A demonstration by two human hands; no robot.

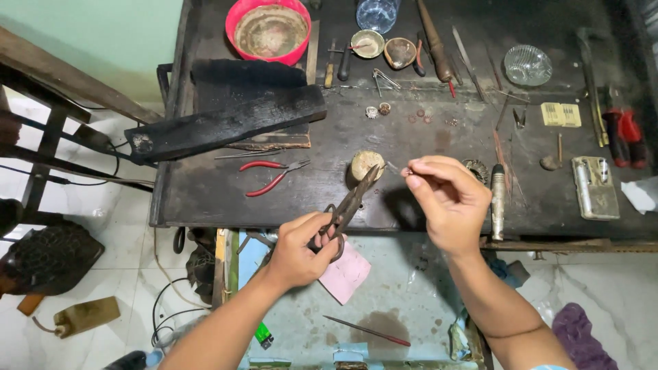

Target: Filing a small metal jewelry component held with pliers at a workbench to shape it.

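The left hand [301, 250] is closed around the looped handles of a pair of dark metal shears [346, 209], whose blades slant up and to the right, their tip lying just over a small round pale block [365, 164] on the dark tabletop [205, 192]. The right hand [445, 202] is raised above the tabletop's front edge, thumb and forefinger pinched on a very small metal piece [406, 171]; it is too small to tell its shape. The blade tip and the pinched piece are near each other but apart, so judging by this, the cut has not yet been made: tool and piece are both in hand, and bringing them together is what is left. Whether the blades are parted or closed cannot be told. Well apart to the left lie red-handled pliers [271, 175] and a charred black wooden plank [229, 123]; a red bowl [269, 31] stands at the back.
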